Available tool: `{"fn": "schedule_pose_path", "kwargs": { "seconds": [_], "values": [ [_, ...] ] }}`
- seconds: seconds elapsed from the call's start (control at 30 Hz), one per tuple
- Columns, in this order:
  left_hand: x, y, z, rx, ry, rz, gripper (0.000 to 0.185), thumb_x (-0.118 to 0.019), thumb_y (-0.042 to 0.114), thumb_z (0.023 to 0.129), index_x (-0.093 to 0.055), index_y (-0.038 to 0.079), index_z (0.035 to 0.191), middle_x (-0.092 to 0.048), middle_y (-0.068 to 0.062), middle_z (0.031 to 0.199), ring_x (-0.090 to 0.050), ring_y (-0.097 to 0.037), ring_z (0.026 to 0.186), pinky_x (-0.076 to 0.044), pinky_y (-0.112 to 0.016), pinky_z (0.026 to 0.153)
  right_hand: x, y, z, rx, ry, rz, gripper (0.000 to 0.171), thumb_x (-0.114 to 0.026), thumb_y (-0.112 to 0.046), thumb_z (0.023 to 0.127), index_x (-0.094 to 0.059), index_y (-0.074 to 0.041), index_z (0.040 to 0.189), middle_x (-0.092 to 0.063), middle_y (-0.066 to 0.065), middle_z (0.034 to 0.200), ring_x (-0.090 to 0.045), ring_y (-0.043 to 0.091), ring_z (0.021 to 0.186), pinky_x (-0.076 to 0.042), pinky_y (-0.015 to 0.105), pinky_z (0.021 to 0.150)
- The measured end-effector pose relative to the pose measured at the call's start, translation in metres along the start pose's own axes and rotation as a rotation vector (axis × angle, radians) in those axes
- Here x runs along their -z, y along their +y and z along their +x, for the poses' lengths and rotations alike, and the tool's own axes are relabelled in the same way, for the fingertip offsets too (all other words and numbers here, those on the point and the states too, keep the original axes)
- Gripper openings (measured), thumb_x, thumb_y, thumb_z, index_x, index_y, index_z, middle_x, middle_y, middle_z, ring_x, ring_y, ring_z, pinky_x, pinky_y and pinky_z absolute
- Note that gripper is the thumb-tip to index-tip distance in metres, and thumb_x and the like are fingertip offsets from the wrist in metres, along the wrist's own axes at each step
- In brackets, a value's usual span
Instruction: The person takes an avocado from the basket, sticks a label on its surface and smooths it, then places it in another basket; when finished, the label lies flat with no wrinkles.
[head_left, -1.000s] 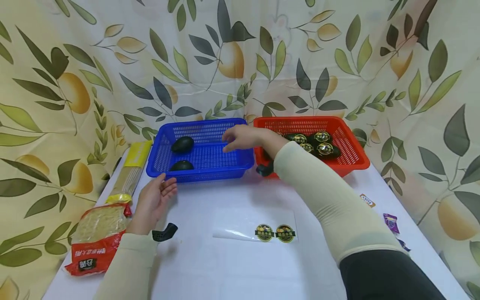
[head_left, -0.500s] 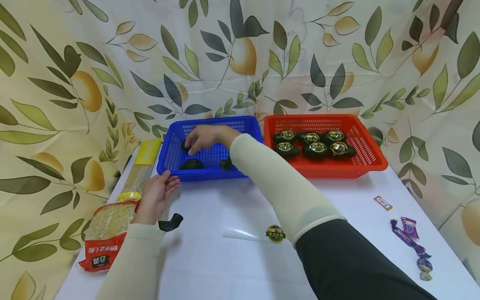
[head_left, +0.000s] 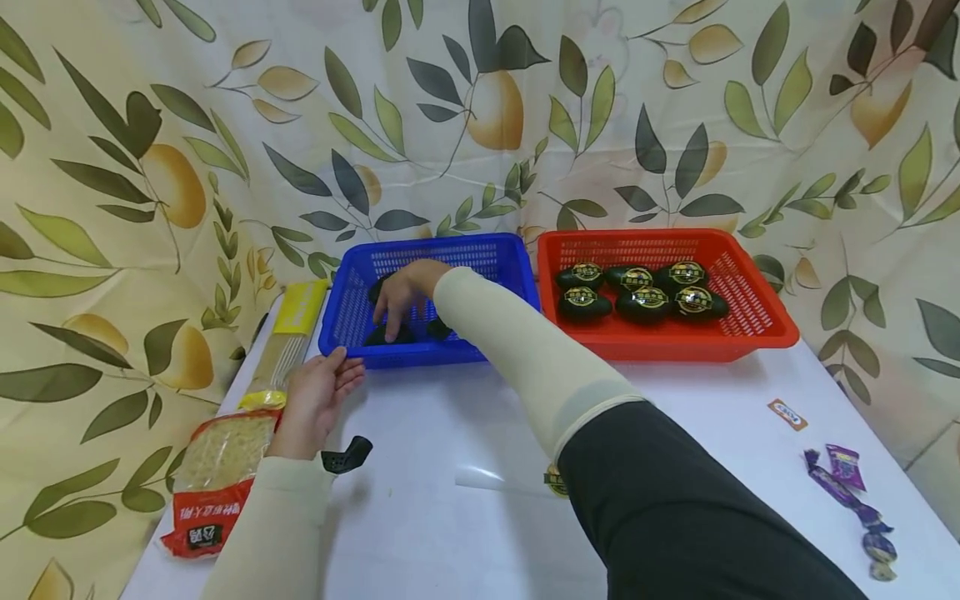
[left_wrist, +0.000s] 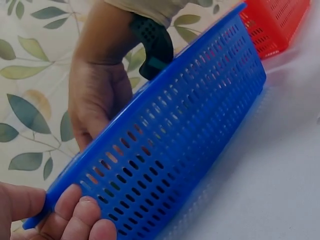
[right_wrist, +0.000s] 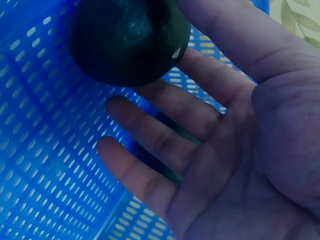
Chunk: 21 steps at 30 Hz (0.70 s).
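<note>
My left hand (head_left: 318,396) pinches the front left corner of the blue basket (head_left: 457,352), thumb over the rim and fingers below it in the left wrist view. Inside that basket, my right hand (head_left: 408,290) reaches down to the nearer dark green avocado (right_wrist: 125,40). Its thumb and fingertips are around the fruit, while the other fingers (right_wrist: 150,135) extend past it. A second avocado (head_left: 377,288) lies behind, partly hidden by the right hand. The red basket (head_left: 660,348) to the right holds several avocados (head_left: 643,305) with black and gold stickers.
A clear sheet (head_left: 480,478) with a gold sticker (head_left: 555,481) lies in front, partly behind the right arm. Noodle packs (head_left: 288,342) and a red-labelled bag (head_left: 225,467) are at left. Wrapped sweets (head_left: 846,467) and a small orange-and-white packet (head_left: 787,414) lie at right.
My right hand has moved left across the blue basket, passing the rear avocado, then down to the nearer one. The left hand has come onto the basket rim. The head view has shifted slightly.
</note>
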<state>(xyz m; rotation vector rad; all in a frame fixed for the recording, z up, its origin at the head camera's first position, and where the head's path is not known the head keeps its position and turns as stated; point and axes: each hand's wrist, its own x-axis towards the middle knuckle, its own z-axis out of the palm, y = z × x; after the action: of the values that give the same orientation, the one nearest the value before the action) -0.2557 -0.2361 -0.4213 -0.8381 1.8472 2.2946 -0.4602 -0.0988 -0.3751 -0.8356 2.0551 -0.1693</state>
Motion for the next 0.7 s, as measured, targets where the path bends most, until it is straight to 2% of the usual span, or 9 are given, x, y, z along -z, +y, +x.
{"fn": "schedule_pose_path", "kwargs": {
  "seconds": [0.2,0.37,0.53,0.7],
  "values": [
    [-0.007,-0.003,-0.003,0.005,-0.015,0.005,0.026,-0.051,0.031,0.110,-0.054,0.010,0.126,-0.073,-0.002,0.108,-0.073,-0.016,0.104,-0.058,-0.027,0.097,-0.005,-0.001,-0.004,-0.075,-0.072,0.025,0.074,-0.081,-0.036,0.091,-0.047,-0.028,0.157,-0.046,0.005,0.161,-0.055,0.025,0.138,-0.057,0.036,0.103],
    [-0.008,-0.003,-0.003,0.008,-0.001,0.017,0.028,-0.050,0.031,0.111,-0.054,0.009,0.128,-0.072,-0.005,0.115,-0.073,-0.014,0.099,-0.059,-0.026,0.096,-0.005,-0.004,-0.008,-0.091,-0.061,0.014,0.072,-0.084,-0.028,0.089,-0.051,-0.020,0.153,-0.053,0.005,0.155,-0.056,0.024,0.137,-0.059,0.034,0.097],
    [-0.005,-0.001,-0.003,0.019,0.001,0.008,0.027,-0.050,0.031,0.111,-0.054,0.010,0.127,-0.072,-0.005,0.115,-0.074,-0.014,0.100,-0.059,-0.026,0.095,-0.004,-0.005,-0.015,-0.044,0.025,0.067,0.071,-0.085,-0.023,0.087,-0.053,-0.012,0.149,-0.050,0.005,0.156,-0.048,0.024,0.143,-0.062,0.036,0.092],
    [0.001,0.004,-0.002,0.026,-0.005,-0.029,0.026,-0.051,0.031,0.110,-0.055,0.011,0.126,-0.074,0.000,0.102,-0.074,-0.013,0.096,-0.059,-0.027,0.095,-0.005,-0.003,-0.032,0.076,0.158,0.210,0.073,-0.084,-0.020,0.086,-0.050,-0.008,0.149,-0.051,0.008,0.149,-0.056,0.027,0.132,-0.063,0.037,0.091]
  ]
}}
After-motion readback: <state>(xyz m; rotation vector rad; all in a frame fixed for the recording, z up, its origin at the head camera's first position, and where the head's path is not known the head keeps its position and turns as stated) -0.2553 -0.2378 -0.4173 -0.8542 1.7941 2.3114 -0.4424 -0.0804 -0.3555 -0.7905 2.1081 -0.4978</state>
